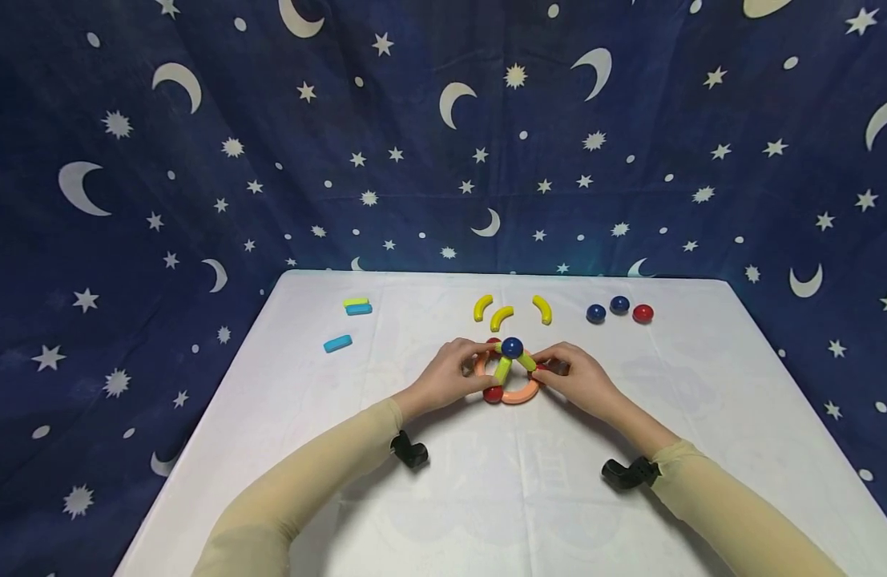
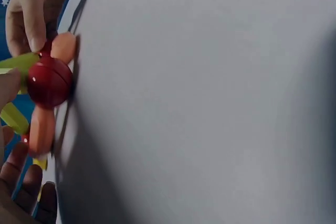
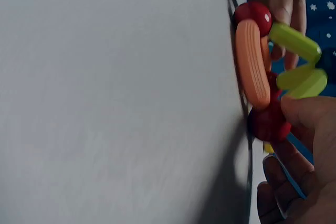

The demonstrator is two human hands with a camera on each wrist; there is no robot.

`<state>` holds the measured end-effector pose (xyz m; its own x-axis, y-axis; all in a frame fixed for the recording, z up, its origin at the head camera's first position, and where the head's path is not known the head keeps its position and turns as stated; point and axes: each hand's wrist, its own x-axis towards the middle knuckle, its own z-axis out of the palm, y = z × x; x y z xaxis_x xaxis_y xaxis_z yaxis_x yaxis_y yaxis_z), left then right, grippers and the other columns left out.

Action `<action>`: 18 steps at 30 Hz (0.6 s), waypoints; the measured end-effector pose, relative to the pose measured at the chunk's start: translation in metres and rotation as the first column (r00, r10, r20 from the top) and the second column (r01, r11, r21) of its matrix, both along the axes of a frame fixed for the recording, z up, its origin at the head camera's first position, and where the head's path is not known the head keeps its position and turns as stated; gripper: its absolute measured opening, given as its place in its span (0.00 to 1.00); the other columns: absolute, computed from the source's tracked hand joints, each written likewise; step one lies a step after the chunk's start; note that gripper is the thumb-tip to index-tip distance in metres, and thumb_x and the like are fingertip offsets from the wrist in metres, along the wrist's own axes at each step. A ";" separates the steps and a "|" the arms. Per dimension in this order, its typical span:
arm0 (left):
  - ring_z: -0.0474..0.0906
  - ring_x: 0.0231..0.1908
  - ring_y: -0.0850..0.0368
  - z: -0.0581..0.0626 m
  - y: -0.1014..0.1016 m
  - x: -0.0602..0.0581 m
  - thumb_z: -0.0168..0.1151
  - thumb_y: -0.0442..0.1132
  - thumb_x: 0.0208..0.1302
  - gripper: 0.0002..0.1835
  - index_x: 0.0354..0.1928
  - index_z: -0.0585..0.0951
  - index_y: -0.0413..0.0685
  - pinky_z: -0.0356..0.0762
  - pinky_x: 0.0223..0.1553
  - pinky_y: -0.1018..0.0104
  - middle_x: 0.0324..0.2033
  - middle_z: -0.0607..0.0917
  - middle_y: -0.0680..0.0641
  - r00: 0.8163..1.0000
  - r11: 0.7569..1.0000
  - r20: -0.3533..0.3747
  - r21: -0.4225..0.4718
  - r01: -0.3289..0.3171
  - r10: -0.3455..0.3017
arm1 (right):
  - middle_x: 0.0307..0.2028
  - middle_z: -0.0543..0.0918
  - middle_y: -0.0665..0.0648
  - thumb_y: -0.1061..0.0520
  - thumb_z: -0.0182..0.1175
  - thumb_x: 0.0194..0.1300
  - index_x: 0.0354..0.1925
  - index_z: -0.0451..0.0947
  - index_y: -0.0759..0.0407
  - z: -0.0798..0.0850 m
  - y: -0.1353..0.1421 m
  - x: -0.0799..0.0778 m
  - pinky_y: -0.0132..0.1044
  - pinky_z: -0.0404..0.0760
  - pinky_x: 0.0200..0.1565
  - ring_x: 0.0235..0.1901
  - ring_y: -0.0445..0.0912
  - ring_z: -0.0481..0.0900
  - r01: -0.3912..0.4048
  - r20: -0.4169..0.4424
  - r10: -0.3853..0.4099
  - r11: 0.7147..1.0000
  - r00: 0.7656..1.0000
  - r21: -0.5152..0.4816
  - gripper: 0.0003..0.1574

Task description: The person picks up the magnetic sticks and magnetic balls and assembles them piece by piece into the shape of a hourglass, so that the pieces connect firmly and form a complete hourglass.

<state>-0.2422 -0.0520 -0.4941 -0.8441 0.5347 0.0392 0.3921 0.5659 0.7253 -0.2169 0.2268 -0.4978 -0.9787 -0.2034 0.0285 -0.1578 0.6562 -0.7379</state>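
A small ball-and-rod model stands between both hands on the white table. Its base is a ring of curved orange rods (image 1: pixel 518 396) joined by red balls (image 1: pixel 493 394). Straight lime-green rods (image 1: pixel 502 369) slope up from the ring to one dark blue ball (image 1: pixel 511 347) at the peak. My left hand (image 1: pixel 449 375) holds the model from the left, thumb by the front red ball and index finger near the back one. From the right, my right hand (image 1: pixel 578 381) pinches it where a green rod meets the right red ball (image 3: pixel 270 123).
Several yellow curved rods (image 1: pixel 502 318) lie behind the model. Two blue balls (image 1: pixel 596 313) and a red ball (image 1: pixel 643 313) rest at the back right. Blue rods (image 1: pixel 338 344) and a lime-green rod (image 1: pixel 356 302) lie at the back left. A starry dark blue cloth (image 1: pixel 414 160) hangs behind the table.
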 end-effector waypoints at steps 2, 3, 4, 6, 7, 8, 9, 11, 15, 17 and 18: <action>0.71 0.53 0.55 -0.002 -0.005 0.000 0.71 0.58 0.64 0.35 0.70 0.76 0.55 0.72 0.53 0.60 0.59 0.76 0.51 1.000 1.000 0.003 -0.019 0.000 0.000 | 0.47 0.83 0.50 0.48 0.71 0.66 0.55 0.85 0.51 -0.003 0.004 0.001 0.45 0.78 0.46 0.44 0.48 0.77 -0.004 0.014 0.004 1.000 1.000 0.018 0.20; 0.71 0.54 0.55 -0.004 -0.008 0.000 0.70 0.58 0.64 0.34 0.70 0.76 0.55 0.71 0.54 0.59 0.60 0.76 0.51 1.000 1.000 0.003 -0.031 -0.002 0.002 | 0.48 0.83 0.51 0.48 0.71 0.66 0.56 0.84 0.51 -0.004 0.006 0.001 0.45 0.78 0.48 0.46 0.48 0.77 -0.005 0.022 0.005 1.000 1.000 0.028 0.21; 0.71 0.54 0.56 -0.005 -0.011 0.000 0.70 0.57 0.65 0.33 0.69 0.76 0.56 0.71 0.55 0.59 0.60 0.77 0.52 1.000 0.999 0.000 -0.044 -0.003 0.003 | 0.49 0.83 0.51 0.47 0.71 0.66 0.56 0.84 0.51 -0.005 0.008 0.000 0.46 0.78 0.50 0.47 0.48 0.77 -0.009 0.029 0.008 0.999 1.000 0.038 0.22; 0.72 0.54 0.57 -0.007 -0.015 -0.001 0.69 0.55 0.66 0.31 0.68 0.77 0.55 0.71 0.56 0.59 0.58 0.79 0.54 1.000 0.998 -0.014 -0.059 -0.001 0.000 | 0.51 0.84 0.52 0.46 0.70 0.66 0.58 0.83 0.51 -0.006 0.011 0.000 0.49 0.77 0.53 0.50 0.50 0.77 -0.018 0.041 0.016 0.998 0.999 0.054 0.24; 0.73 0.54 0.57 -0.008 -0.017 -0.002 0.69 0.53 0.67 0.29 0.68 0.78 0.55 0.70 0.57 0.59 0.57 0.81 0.54 1.000 0.998 -0.021 -0.066 0.002 -0.003 | 0.52 0.84 0.53 0.45 0.70 0.66 0.58 0.83 0.51 -0.007 0.013 0.000 0.50 0.77 0.55 0.51 0.50 0.77 -0.022 0.044 0.020 0.998 0.999 0.061 0.25; 0.73 0.53 0.58 -0.009 -0.018 -0.003 0.69 0.51 0.68 0.28 0.67 0.78 0.55 0.70 0.58 0.59 0.55 0.82 0.55 1.000 0.998 -0.027 -0.070 0.006 -0.008 | 0.53 0.84 0.52 0.44 0.70 0.66 0.58 0.83 0.51 -0.007 0.014 -0.001 0.51 0.76 0.56 0.52 0.51 0.76 -0.023 0.050 0.020 0.998 0.999 0.066 0.25; 0.74 0.53 0.59 -0.010 -0.019 -0.003 0.69 0.49 0.68 0.27 0.67 0.78 0.54 0.69 0.59 0.59 0.54 0.83 0.56 0.999 0.997 -0.034 -0.075 0.010 -0.013 | 0.53 0.84 0.52 0.44 0.71 0.66 0.59 0.83 0.50 -0.007 0.015 -0.001 0.51 0.76 0.56 0.53 0.51 0.76 -0.024 0.055 0.020 0.998 0.998 0.065 0.26; 0.75 0.53 0.59 -0.011 -0.020 -0.005 0.69 0.46 0.68 0.25 0.65 0.79 0.53 0.68 0.61 0.59 0.51 0.84 0.57 0.999 0.998 -0.036 -0.068 0.015 -0.017 | 0.53 0.83 0.52 0.43 0.71 0.65 0.59 0.83 0.50 -0.008 0.017 -0.003 0.50 0.76 0.55 0.53 0.51 0.75 -0.030 0.062 0.027 0.998 0.998 0.055 0.27; 0.75 0.52 0.59 -0.011 -0.021 -0.007 0.69 0.46 0.68 0.22 0.62 0.81 0.52 0.69 0.62 0.59 0.47 0.84 0.58 1.000 0.999 -0.017 -0.051 0.001 -0.002 | 0.52 0.82 0.52 0.41 0.72 0.64 0.58 0.83 0.50 -0.009 0.022 -0.007 0.46 0.74 0.52 0.50 0.49 0.74 -0.052 0.069 0.050 0.998 0.996 0.033 0.28; 0.75 0.52 0.59 -0.012 -0.021 -0.008 0.70 0.46 0.68 0.21 0.61 0.81 0.52 0.69 0.61 0.59 0.46 0.84 0.59 1.000 0.999 -0.007 -0.043 -0.006 0.006 | 0.51 0.82 0.52 0.41 0.72 0.64 0.56 0.84 0.51 -0.008 0.023 -0.008 0.46 0.74 0.50 0.48 0.49 0.73 -0.066 0.070 0.064 0.998 0.996 0.025 0.26; 0.75 0.52 0.59 -0.012 -0.021 -0.009 0.70 0.47 0.68 0.21 0.60 0.81 0.53 0.69 0.61 0.59 0.46 0.84 0.59 1.000 0.999 -0.002 -0.041 -0.009 0.009 | 0.50 0.82 0.52 0.41 0.72 0.64 0.55 0.84 0.51 -0.008 0.024 -0.008 0.45 0.73 0.50 0.48 0.49 0.73 -0.072 0.068 0.070 0.997 0.995 0.024 0.25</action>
<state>-0.2510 -0.0728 -0.5060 -0.8490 0.5280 0.0192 0.3882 0.5988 0.7005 -0.2252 0.2506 -0.5061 -0.9612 -0.2726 -0.0435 -0.1555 0.6648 -0.7307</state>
